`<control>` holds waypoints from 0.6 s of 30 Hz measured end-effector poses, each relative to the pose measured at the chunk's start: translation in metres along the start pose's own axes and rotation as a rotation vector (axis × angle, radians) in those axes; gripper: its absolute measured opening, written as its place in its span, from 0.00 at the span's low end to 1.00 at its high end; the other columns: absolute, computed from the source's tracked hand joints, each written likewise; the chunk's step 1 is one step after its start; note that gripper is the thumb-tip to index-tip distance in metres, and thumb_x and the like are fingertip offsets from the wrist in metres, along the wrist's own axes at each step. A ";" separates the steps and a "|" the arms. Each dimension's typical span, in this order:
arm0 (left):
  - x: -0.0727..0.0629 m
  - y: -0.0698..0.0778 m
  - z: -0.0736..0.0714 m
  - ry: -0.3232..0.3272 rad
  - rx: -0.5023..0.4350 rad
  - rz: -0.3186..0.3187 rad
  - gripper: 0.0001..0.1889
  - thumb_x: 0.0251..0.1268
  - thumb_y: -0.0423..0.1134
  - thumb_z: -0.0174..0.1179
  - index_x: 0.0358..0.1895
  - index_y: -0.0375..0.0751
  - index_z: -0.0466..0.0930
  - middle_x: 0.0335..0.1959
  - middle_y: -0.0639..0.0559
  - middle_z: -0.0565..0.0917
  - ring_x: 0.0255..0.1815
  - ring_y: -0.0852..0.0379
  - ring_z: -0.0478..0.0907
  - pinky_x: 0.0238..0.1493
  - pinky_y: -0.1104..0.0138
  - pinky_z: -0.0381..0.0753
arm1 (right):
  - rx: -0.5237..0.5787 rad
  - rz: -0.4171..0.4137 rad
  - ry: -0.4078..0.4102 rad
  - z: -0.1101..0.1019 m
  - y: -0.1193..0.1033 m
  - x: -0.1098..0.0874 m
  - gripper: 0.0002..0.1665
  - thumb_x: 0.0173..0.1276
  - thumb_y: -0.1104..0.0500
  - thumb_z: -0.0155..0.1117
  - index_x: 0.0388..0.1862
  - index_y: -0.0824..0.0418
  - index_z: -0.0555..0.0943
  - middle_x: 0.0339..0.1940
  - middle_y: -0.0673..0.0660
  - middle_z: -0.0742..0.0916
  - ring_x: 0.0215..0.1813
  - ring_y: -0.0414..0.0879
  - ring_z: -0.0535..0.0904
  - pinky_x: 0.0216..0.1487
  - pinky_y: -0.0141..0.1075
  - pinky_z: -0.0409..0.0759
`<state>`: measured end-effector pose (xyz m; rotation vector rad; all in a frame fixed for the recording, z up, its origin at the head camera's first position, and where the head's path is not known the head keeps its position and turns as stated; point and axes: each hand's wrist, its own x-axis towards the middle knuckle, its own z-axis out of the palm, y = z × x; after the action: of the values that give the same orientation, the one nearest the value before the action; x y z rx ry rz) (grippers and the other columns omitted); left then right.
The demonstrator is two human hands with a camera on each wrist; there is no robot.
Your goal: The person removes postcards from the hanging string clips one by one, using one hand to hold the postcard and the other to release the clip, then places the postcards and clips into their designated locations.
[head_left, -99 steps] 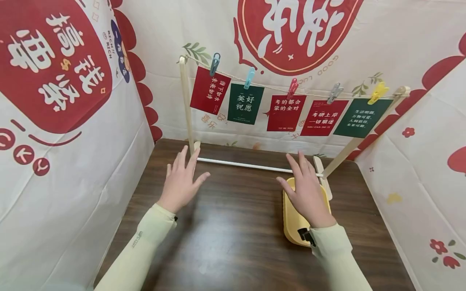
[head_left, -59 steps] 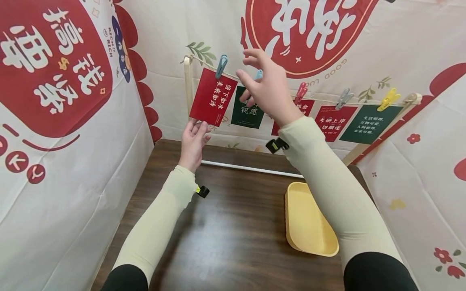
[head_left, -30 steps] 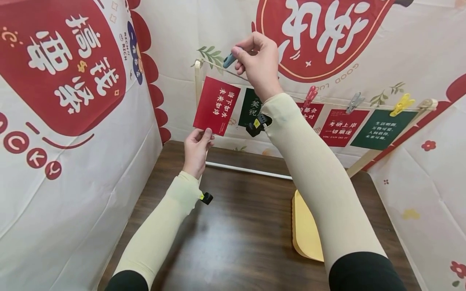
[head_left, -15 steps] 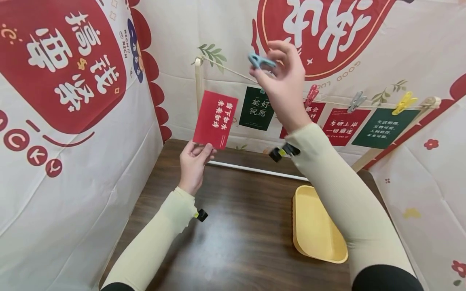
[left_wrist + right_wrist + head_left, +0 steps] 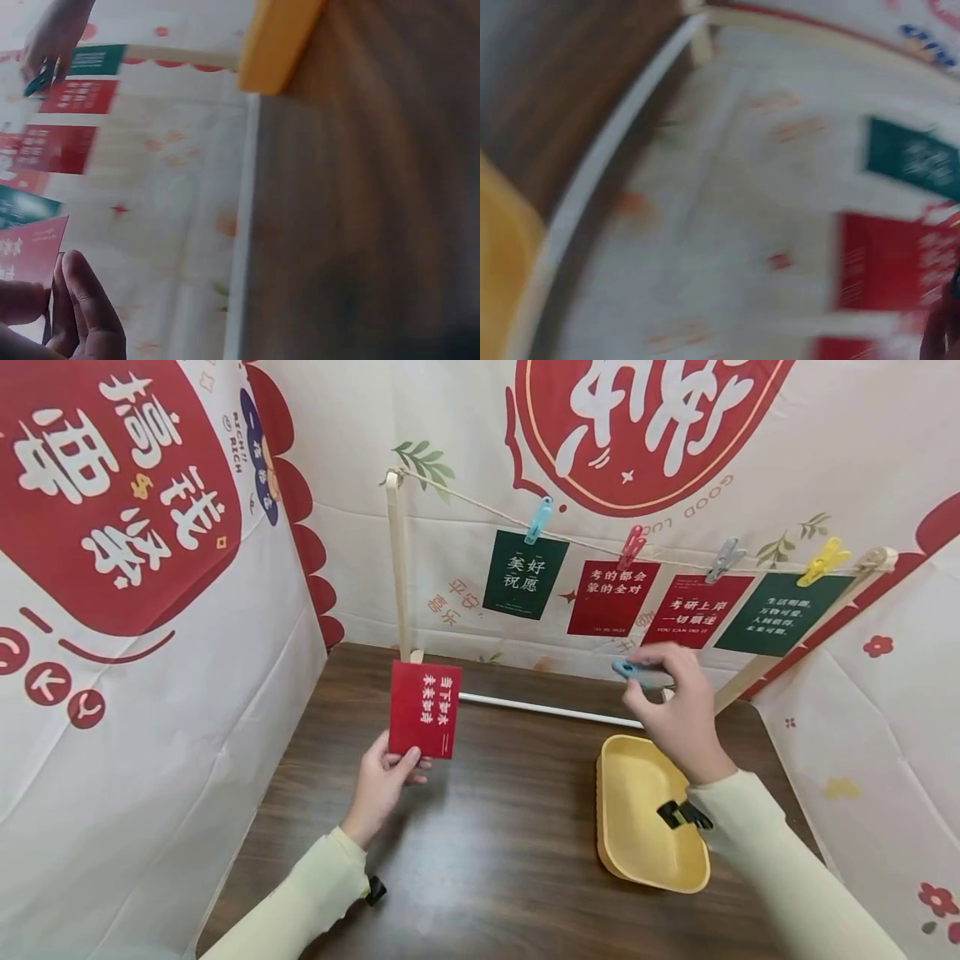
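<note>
My left hand (image 5: pixel 381 787) pinches the lower edge of a red card (image 5: pixel 426 710) with white writing, held over the table's left part. In the left wrist view the thumb lies on the face of that card (image 5: pixel 30 259) and the fingers behind it. Between thumb and fingers of my right hand (image 5: pixel 681 710) is a blue clothespin (image 5: pixel 628 672), above the far end of the yellow bin (image 5: pixel 652 827). A string (image 5: pixel 480 503) holds a green card (image 5: pixel 527 575), two red cards and another green card (image 5: pixel 783 614) by clothespins. The right wrist view is blurred.
The string runs between a left wooden post (image 5: pixel 399 568) and a right post (image 5: pixel 738 685), joined low down by a white rod (image 5: pixel 547 711). Printed cloth (image 5: pixel 360 560) walls in the brown table (image 5: pixel 480 843) on the sides and back.
Both hands went from open to holding. The right took the blue clothespin off the string and carried it right and down; the left brought the freed red card down toward the table.
</note>
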<state>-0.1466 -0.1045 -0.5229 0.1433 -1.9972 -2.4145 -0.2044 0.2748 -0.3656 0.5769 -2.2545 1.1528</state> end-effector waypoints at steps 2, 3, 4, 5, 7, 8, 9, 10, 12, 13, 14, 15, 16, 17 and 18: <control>-0.006 -0.015 -0.003 0.009 -0.014 -0.050 0.18 0.83 0.30 0.60 0.69 0.31 0.74 0.49 0.34 0.89 0.42 0.45 0.90 0.41 0.60 0.91 | -0.151 0.069 -0.018 -0.005 0.030 -0.020 0.16 0.65 0.74 0.71 0.51 0.66 0.87 0.47 0.58 0.88 0.53 0.49 0.75 0.55 0.36 0.71; -0.008 -0.022 -0.004 0.014 -0.024 -0.072 0.17 0.84 0.30 0.59 0.69 0.29 0.75 0.49 0.34 0.89 0.41 0.47 0.90 0.41 0.60 0.91 | -0.207 0.111 -0.040 -0.007 0.045 -0.029 0.15 0.66 0.72 0.72 0.50 0.64 0.88 0.46 0.57 0.89 0.53 0.51 0.74 0.53 0.39 0.70; -0.010 -0.029 -0.004 0.020 -0.029 -0.093 0.17 0.85 0.31 0.58 0.69 0.28 0.75 0.48 0.34 0.89 0.41 0.47 0.89 0.40 0.60 0.91 | -0.240 0.157 -0.079 -0.009 0.056 -0.037 0.13 0.67 0.70 0.72 0.50 0.64 0.88 0.45 0.59 0.88 0.51 0.53 0.75 0.51 0.41 0.71; -0.011 -0.036 -0.005 0.026 -0.026 -0.110 0.17 0.86 0.32 0.57 0.68 0.27 0.75 0.47 0.34 0.89 0.39 0.50 0.89 0.40 0.60 0.91 | -0.272 0.195 -0.126 -0.011 0.066 -0.044 0.12 0.68 0.69 0.72 0.50 0.63 0.88 0.44 0.59 0.89 0.50 0.55 0.76 0.50 0.42 0.73; -0.014 -0.049 -0.005 0.034 -0.001 -0.145 0.15 0.87 0.33 0.56 0.66 0.26 0.77 0.44 0.35 0.89 0.38 0.50 0.88 0.39 0.60 0.90 | -0.315 0.248 -0.236 -0.014 0.088 -0.055 0.09 0.69 0.68 0.73 0.47 0.64 0.87 0.42 0.60 0.89 0.47 0.56 0.80 0.48 0.46 0.78; -0.015 -0.056 -0.006 0.040 0.023 -0.160 0.15 0.87 0.34 0.56 0.64 0.26 0.77 0.42 0.35 0.89 0.37 0.50 0.87 0.38 0.60 0.90 | -0.330 0.266 -0.296 -0.015 0.098 -0.060 0.07 0.69 0.68 0.73 0.45 0.63 0.86 0.40 0.60 0.89 0.44 0.55 0.82 0.45 0.47 0.80; -0.016 -0.062 -0.007 0.046 0.051 -0.175 0.15 0.87 0.35 0.56 0.63 0.26 0.78 0.41 0.36 0.89 0.36 0.51 0.87 0.38 0.61 0.90 | -0.339 0.280 -0.365 -0.016 0.108 -0.066 0.06 0.69 0.68 0.73 0.43 0.62 0.86 0.38 0.58 0.89 0.42 0.54 0.83 0.43 0.48 0.81; -0.018 -0.067 -0.007 0.052 0.083 -0.192 0.14 0.87 0.35 0.57 0.62 0.27 0.79 0.39 0.37 0.89 0.35 0.52 0.86 0.36 0.61 0.89 | -0.340 0.282 -0.428 -0.016 0.118 -0.071 0.06 0.69 0.69 0.73 0.40 0.61 0.85 0.36 0.57 0.89 0.39 0.53 0.84 0.40 0.47 0.82; -0.022 -0.077 -0.009 0.058 0.146 -0.216 0.13 0.86 0.36 0.58 0.58 0.27 0.81 0.36 0.40 0.88 0.33 0.53 0.84 0.34 0.63 0.88 | -0.339 0.283 -0.548 -0.014 0.135 -0.081 0.09 0.68 0.70 0.73 0.35 0.58 0.82 0.32 0.52 0.87 0.35 0.48 0.82 0.37 0.44 0.81; -0.024 -0.081 -0.010 0.058 0.176 -0.228 0.12 0.86 0.36 0.59 0.55 0.27 0.82 0.35 0.41 0.88 0.31 0.54 0.83 0.32 0.64 0.87 | -0.343 0.275 -0.598 -0.013 0.143 -0.086 0.11 0.69 0.70 0.73 0.33 0.57 0.81 0.30 0.50 0.86 0.33 0.46 0.80 0.35 0.42 0.78; -0.026 -0.084 -0.011 0.054 0.202 -0.241 0.11 0.85 0.36 0.59 0.52 0.27 0.82 0.34 0.42 0.87 0.30 0.54 0.83 0.31 0.64 0.87 | -0.341 0.267 -0.646 -0.012 0.150 -0.091 0.13 0.69 0.70 0.73 0.32 0.56 0.79 0.29 0.48 0.84 0.32 0.44 0.78 0.34 0.41 0.76; -0.028 -0.087 -0.011 0.049 0.220 -0.250 0.11 0.85 0.36 0.60 0.50 0.28 0.82 0.33 0.42 0.87 0.30 0.54 0.82 0.31 0.64 0.86 | -0.339 0.260 -0.685 -0.010 0.157 -0.095 0.15 0.69 0.71 0.73 0.31 0.55 0.78 0.29 0.47 0.83 0.31 0.43 0.77 0.34 0.40 0.75; -0.029 -0.089 -0.012 0.040 0.239 -0.253 0.10 0.84 0.36 0.61 0.48 0.28 0.83 0.33 0.42 0.86 0.29 0.54 0.82 0.30 0.64 0.86 | -0.343 0.253 -0.711 -0.009 0.163 -0.099 0.17 0.69 0.71 0.74 0.30 0.54 0.77 0.28 0.47 0.82 0.31 0.42 0.75 0.34 0.40 0.74; -0.030 -0.090 -0.012 0.029 0.262 -0.252 0.11 0.84 0.37 0.61 0.46 0.29 0.82 0.32 0.43 0.86 0.28 0.54 0.82 0.30 0.63 0.86 | -0.358 0.246 -0.730 -0.007 0.168 -0.102 0.18 0.69 0.70 0.75 0.30 0.54 0.76 0.28 0.46 0.82 0.30 0.42 0.74 0.34 0.41 0.73; -0.030 -0.091 -0.013 0.018 0.282 -0.255 0.10 0.83 0.37 0.62 0.45 0.30 0.82 0.31 0.43 0.85 0.27 0.53 0.82 0.30 0.63 0.86 | -0.376 0.240 -0.743 -0.006 0.172 -0.105 0.18 0.68 0.70 0.76 0.29 0.54 0.76 0.27 0.46 0.81 0.30 0.42 0.73 0.34 0.41 0.73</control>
<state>-0.1106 -0.0979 -0.6125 0.4441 -2.4358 -2.2321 -0.2234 0.3870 -0.5325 0.6629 -3.1477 0.6247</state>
